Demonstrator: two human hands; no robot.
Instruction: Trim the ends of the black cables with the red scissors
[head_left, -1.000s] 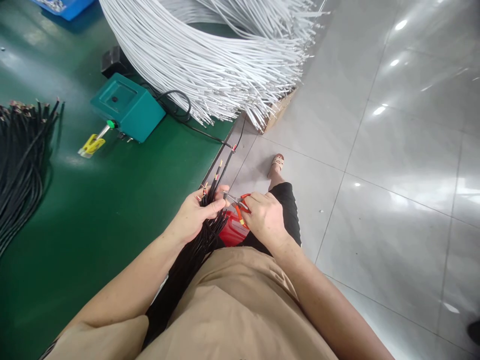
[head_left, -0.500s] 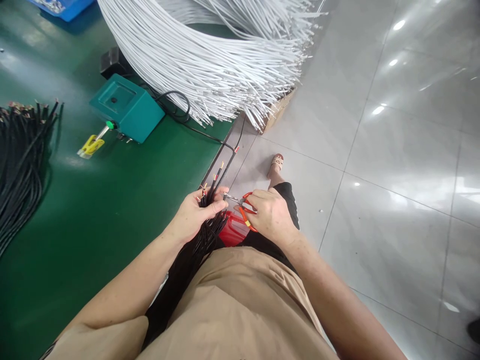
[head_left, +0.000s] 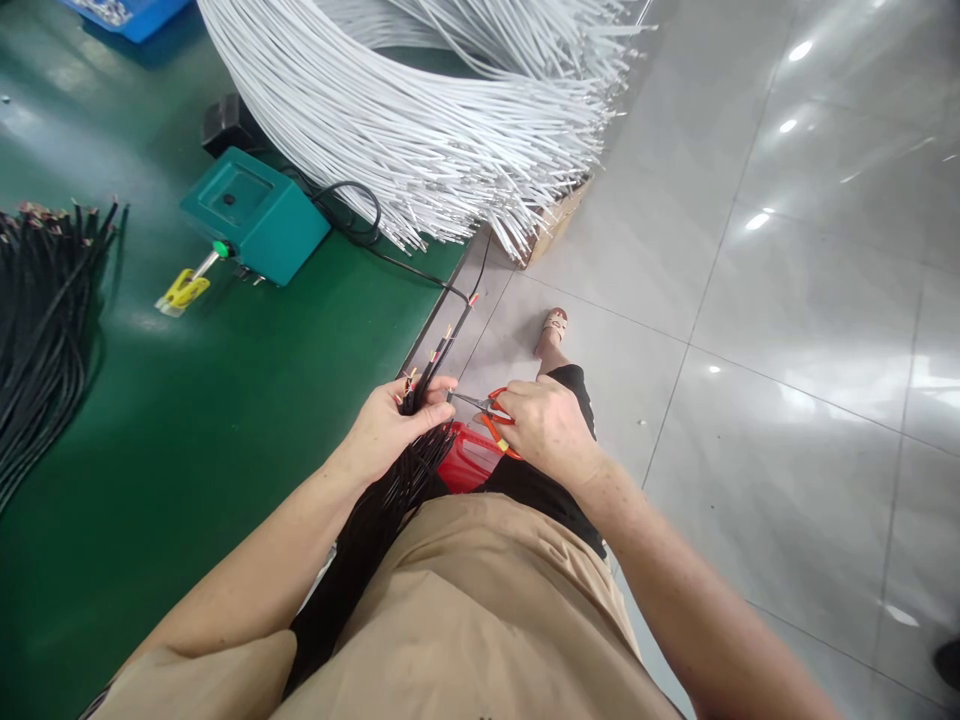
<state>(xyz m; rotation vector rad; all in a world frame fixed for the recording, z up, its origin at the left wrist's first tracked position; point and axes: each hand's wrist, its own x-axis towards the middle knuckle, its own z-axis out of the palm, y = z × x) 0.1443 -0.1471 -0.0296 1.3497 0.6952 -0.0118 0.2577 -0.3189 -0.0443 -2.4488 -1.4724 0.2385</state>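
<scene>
My left hand (head_left: pixel 390 430) is closed around a bundle of black cables (head_left: pixel 409 470) at the edge of the green table. Several cable ends with red and yellow wires stick up past its fingers. One cable end pokes out between thumb and forefinger, facing my right hand. In my right hand (head_left: pixel 547 425) is a pair of scissors (head_left: pixel 495 420) with orange handles. The thin blades point left, with their tips at or very near that cable end; whether they touch it I cannot tell. The lower part of the bundle hangs down beside my lap.
A large coil of white cables (head_left: pixel 420 130) lies at the back, over a cardboard box (head_left: pixel 555 225). On the green table (head_left: pixel 225 430) sit a teal device (head_left: pixel 255 215) with a yellow clip, another black cable bundle (head_left: pixel 45 330) and a blue tray (head_left: pixel 139 22). A red container (head_left: pixel 466 460) stands below my hands.
The scissors have shifted slightly right and their blades look more closed. My left hand has stayed almost in place on the cables.
</scene>
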